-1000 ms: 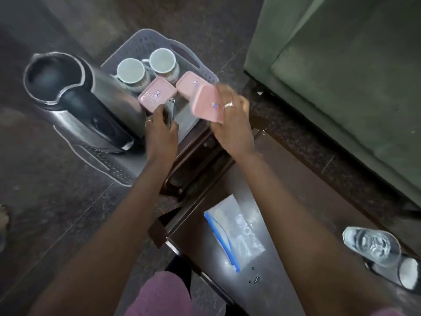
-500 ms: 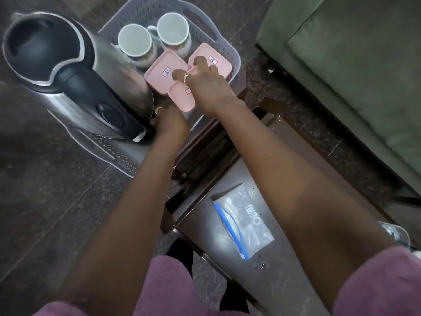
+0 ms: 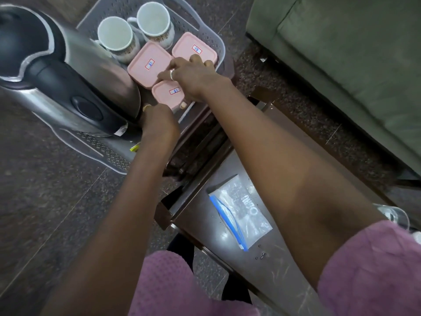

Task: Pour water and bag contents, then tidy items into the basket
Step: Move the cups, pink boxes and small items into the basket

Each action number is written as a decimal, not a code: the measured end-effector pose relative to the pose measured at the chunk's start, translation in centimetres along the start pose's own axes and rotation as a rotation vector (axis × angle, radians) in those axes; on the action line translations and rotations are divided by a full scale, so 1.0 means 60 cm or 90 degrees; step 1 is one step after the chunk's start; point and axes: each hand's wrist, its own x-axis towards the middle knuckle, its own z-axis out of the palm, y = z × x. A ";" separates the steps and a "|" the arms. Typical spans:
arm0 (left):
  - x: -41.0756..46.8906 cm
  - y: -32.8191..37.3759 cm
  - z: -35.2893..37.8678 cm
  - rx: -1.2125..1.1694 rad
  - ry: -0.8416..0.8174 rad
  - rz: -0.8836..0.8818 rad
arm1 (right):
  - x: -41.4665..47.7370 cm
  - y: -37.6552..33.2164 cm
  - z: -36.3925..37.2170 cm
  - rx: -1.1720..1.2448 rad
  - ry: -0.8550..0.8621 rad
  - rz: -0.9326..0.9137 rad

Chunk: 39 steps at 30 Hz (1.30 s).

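The green sofa (image 3: 346, 71) fills the far right, and the dark table (image 3: 268, 265) runs under my right arm. On my left the steel kettle (image 3: 68, 87) with its black handle stands in the grey basket (image 3: 218, 45), taking up most of that end. Behind it stand two white mugs (image 3: 115, 34), side by side and upright. Three pink lidded boxes (image 3: 149, 65) lie flat in the basket next to the mugs, each with a small label on top (the writing is too blurred for me to read); the nearest one (image 3: 167, 93) touches the box behind it.

My right hand (image 3: 193, 80) lies over that nearest box, fingers curled down along its right edge and thumb at its near corner, gripping it lightly as it rests in the basket. My left hand (image 3: 159, 122) is tucked between the kettle and the same box, fingers folded under and out of sight, so I cannot tell whether it has hold of anything.

On the table near my right elbow lies the clear zip bag (image 3: 241, 213) with a blue seal, flat. Just past it are a few water drops (image 3: 262, 255).
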 end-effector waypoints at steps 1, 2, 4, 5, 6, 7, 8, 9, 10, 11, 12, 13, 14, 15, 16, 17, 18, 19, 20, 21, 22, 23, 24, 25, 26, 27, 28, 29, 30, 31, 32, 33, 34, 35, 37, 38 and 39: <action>-0.002 0.001 0.003 0.016 0.009 0.011 | -0.003 -0.001 -0.001 -0.012 0.002 -0.001; -0.005 0.002 0.006 0.037 0.015 0.025 | -0.007 -0.003 -0.003 -0.013 0.018 -0.002; -0.010 0.002 0.007 0.072 0.025 0.040 | -0.022 -0.006 -0.005 0.030 0.104 0.020; -0.014 0.004 0.005 0.080 0.039 0.038 | -0.035 -0.006 -0.002 0.063 0.164 0.044; -0.019 0.003 0.000 0.083 0.063 0.034 | -0.049 -0.010 0.003 0.095 0.226 0.067; -0.030 0.009 -0.004 0.076 0.095 0.035 | -0.069 -0.010 0.014 0.121 0.288 0.090; -0.044 0.018 -0.007 0.056 0.138 0.035 | -0.095 -0.009 0.030 0.145 0.348 0.110; -0.059 0.027 -0.009 0.024 0.188 0.035 | -0.120 -0.007 0.048 0.174 0.396 0.127; -0.076 0.041 -0.008 -0.012 0.240 0.050 | -0.148 -0.002 0.070 0.208 0.432 0.148; -0.094 0.058 -0.001 -0.050 0.287 0.080 | -0.176 0.003 0.094 0.247 0.456 0.166; -0.115 0.079 0.012 -0.088 0.316 0.123 | -0.209 0.010 0.120 0.289 0.469 0.192; -0.133 0.099 0.029 -0.122 0.325 0.163 | -0.241 0.016 0.147 0.341 0.480 0.224; -0.150 0.117 0.050 -0.150 0.319 0.201 | -0.272 0.021 0.172 0.403 0.486 0.268; -0.171 0.142 0.081 -0.171 0.298 0.245 | -0.311 0.031 0.201 0.463 0.487 0.327; -0.194 0.165 0.114 -0.182 0.263 0.289 | -0.350 0.040 0.230 0.501 0.487 0.382; -0.218 0.187 0.149 -0.190 0.220 0.330 | -0.388 0.046 0.261 0.508 0.490 0.433; -0.246 0.211 0.187 -0.194 0.173 0.366 | -0.432 0.054 0.294 0.500 0.489 0.479; -0.268 0.227 0.219 -0.191 0.132 0.387 | -0.468 0.057 0.324 0.493 0.480 0.517; -0.292 0.244 0.252 -0.180 0.096 0.407 | -0.505 0.061 0.352 0.495 0.471 0.560; -0.320 0.262 0.289 -0.165 0.060 0.429 | -0.548 0.065 0.382 0.499 0.459 0.606; -0.347 0.278 0.322 -0.150 0.020 0.450 | -0.586 0.070 0.412 0.503 0.447 0.649; -0.372 0.293 0.351 -0.134 -0.019 0.471 | -0.620 0.077 0.440 0.506 0.435 0.686; -0.401 0.309 0.381 -0.119 -0.056 0.495 | -0.659 0.084 0.469 0.516 0.425 0.722; -0.423 0.320 0.406 -0.106 -0.087 0.512 | -0.688 0.090 0.492 0.538 0.422 0.756; -0.441 0.328 0.427 -0.094 -0.108 0.528 | -0.712 0.097 0.507 0.571 0.433 0.793; -0.468 0.345 0.452 -0.079 -0.123 0.549 | -0.747 0.107 0.525 0.603 0.439 0.829; -0.491 0.361 0.475 -0.066 -0.136 0.560 | -0.779 0.116 0.542 0.602 0.437 0.845; -0.508 0.375 0.492 -0.058 -0.147 0.558 | -0.803 0.124 0.556 0.584 0.429 0.845; -0.526 0.391 0.510 -0.050 -0.158 0.552 | -0.831 0.132 0.572 0.572 0.412 0.845; -0.540 0.408 0.527 -0.041 -0.167 0.547 | -0.855 0.141 0.586 0.568 0.405 0.858; -0.551 0.424 0.543 -0.027 -0.176 0.541 | -0.875 0.149 0.593 0.583 0.412 0.875; -0.562 0.439 0.559 -0.008 -0.184 0.541 | -0.893 0.157 0.604 0.589 0.419 0.884; -0.570 0.451 0.574 0.009 -0.188 0.541 | -0.906 0.166 0.613 0.581 0.421 0.880; -0.580 0.463 0.590 0.027 -0.190 0.543 | -0.919 0.175 0.622 0.562 0.398 0.871; -0.596 0.487 0.618 0.052 -0.195 0.546 | -0.943 0.197 0.638 0.546 0.338 0.861; -0.601 0.496 0.631 0.065 -0.204 0.548 | -0.951 0.207 0.646 0.530 0.307 0.848; -0.602 0.504 0.640 0.081 -0.214 0.550 | -0.953 0.216 0.650 0.506 0.281 0.827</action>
